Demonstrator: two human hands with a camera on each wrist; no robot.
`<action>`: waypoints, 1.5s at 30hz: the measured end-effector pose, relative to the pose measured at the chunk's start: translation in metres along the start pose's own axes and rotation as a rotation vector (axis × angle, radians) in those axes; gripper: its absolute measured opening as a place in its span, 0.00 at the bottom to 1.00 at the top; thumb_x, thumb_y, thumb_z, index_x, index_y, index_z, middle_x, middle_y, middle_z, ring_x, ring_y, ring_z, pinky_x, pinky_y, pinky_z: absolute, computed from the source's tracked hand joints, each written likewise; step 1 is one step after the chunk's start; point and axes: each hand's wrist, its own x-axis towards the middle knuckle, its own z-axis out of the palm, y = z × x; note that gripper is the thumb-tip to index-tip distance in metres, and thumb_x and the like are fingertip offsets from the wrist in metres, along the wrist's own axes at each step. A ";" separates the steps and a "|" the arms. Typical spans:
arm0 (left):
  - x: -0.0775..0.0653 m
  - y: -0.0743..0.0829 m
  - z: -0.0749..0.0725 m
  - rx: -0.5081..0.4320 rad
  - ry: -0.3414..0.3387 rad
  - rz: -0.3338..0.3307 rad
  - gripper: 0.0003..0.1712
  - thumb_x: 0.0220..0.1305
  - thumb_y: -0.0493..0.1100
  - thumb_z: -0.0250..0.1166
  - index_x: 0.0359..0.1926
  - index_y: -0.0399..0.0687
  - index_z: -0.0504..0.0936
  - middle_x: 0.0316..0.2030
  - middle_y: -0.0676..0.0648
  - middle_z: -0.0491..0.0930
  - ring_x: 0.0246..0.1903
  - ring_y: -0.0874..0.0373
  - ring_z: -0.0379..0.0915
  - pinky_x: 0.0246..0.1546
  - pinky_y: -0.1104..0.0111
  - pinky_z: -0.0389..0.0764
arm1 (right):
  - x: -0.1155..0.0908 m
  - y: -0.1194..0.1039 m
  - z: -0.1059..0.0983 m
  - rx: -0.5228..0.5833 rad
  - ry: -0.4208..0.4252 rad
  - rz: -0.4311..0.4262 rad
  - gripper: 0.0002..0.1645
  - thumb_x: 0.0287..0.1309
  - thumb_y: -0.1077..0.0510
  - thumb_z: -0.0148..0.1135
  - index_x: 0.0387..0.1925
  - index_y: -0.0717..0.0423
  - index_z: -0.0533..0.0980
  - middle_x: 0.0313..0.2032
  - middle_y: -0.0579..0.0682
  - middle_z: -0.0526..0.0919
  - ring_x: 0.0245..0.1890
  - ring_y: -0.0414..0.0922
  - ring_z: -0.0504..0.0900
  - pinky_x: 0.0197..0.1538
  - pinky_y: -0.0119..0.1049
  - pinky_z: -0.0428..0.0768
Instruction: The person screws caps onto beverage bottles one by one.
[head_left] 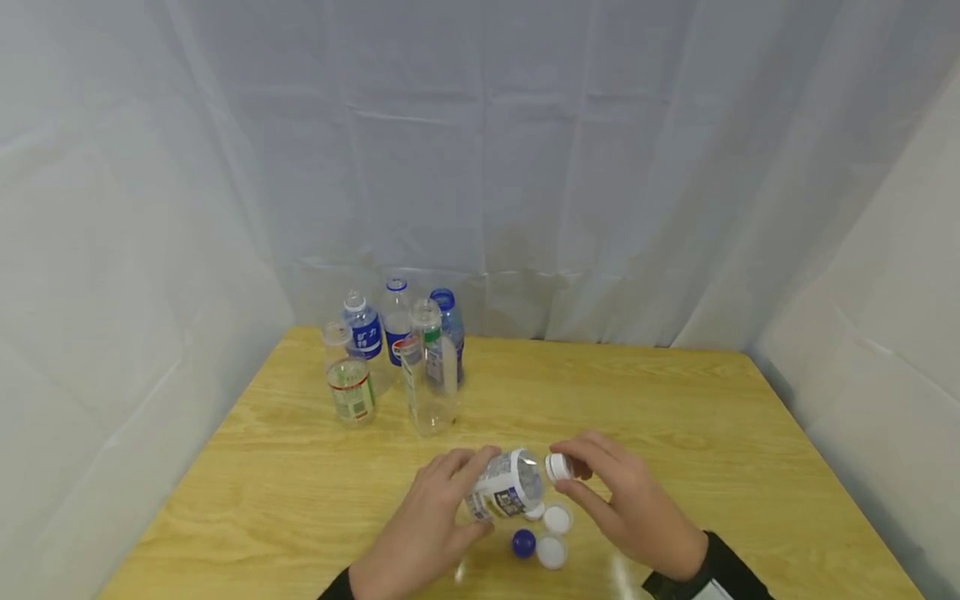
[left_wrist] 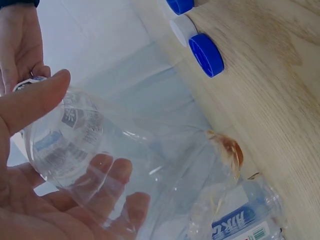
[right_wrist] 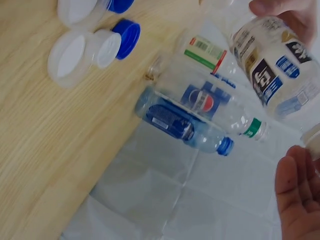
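My left hand [head_left: 427, 521] grips a clear plastic bottle [head_left: 504, 487] with a white, dark-printed label, tilted with its neck end to the right. Its thumb and fingers [left_wrist: 107, 172] lie on opposite sides of the clear wall in the left wrist view. At the neck end, my right hand [head_left: 626, 504] pinches a white cap [head_left: 558, 467] between thumb and fingers. In the right wrist view the label [right_wrist: 270, 70] faces the camera, and the cap is cut off by the right edge.
Below the bottle lie several loose caps, including a blue cap [head_left: 523, 543] and a white cap [head_left: 552, 552]. Several uncapped bottles stand at the back left, among them a tall clear bottle [head_left: 431, 408]; a wide clear jar [head_left: 351, 392] is beside them. White sheeting [head_left: 525, 167] surrounds the wooden table [head_left: 660, 417].
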 end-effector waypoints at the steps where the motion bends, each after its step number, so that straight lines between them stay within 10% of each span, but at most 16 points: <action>1: 0.000 0.000 0.000 -0.013 -0.013 -0.002 0.49 0.54 0.46 0.77 0.75 0.65 0.63 0.58 0.52 0.76 0.59 0.53 0.72 0.58 0.50 0.78 | -0.001 0.001 0.000 -0.003 -0.002 -0.013 0.23 0.62 0.62 0.67 0.59 0.51 0.75 0.44 0.38 0.77 0.38 0.31 0.73 0.41 0.20 0.76; 13: -0.001 -0.002 0.005 -0.058 -0.112 -0.067 0.48 0.59 0.47 0.74 0.76 0.64 0.61 0.59 0.51 0.75 0.58 0.51 0.72 0.58 0.49 0.78 | -0.007 -0.004 0.013 -0.060 0.023 0.090 0.17 0.65 0.63 0.64 0.54 0.53 0.75 0.35 0.36 0.69 0.33 0.30 0.68 0.32 0.20 0.72; 26: 0.000 0.006 0.010 0.084 0.017 -0.016 0.48 0.55 0.46 0.76 0.74 0.55 0.64 0.58 0.47 0.76 0.58 0.52 0.73 0.61 0.49 0.76 | -0.005 -0.016 0.019 -0.114 0.099 0.273 0.07 0.68 0.61 0.62 0.44 0.47 0.76 0.31 0.33 0.68 0.29 0.30 0.66 0.29 0.23 0.70; 36: 0.001 0.007 0.014 0.196 0.071 0.010 0.49 0.50 0.45 0.79 0.72 0.55 0.65 0.57 0.45 0.76 0.56 0.49 0.74 0.58 0.49 0.76 | 0.003 -0.022 0.019 -0.080 0.055 0.567 0.06 0.72 0.53 0.58 0.36 0.47 0.79 0.28 0.35 0.74 0.26 0.31 0.71 0.29 0.27 0.73; 45: 0.000 -0.003 0.006 0.006 -0.042 -0.055 0.49 0.55 0.47 0.76 0.76 0.63 0.62 0.58 0.51 0.75 0.59 0.52 0.71 0.60 0.49 0.76 | -0.004 -0.008 0.008 -0.023 -0.033 0.241 0.20 0.67 0.57 0.64 0.59 0.43 0.75 0.35 0.33 0.72 0.34 0.29 0.71 0.35 0.25 0.76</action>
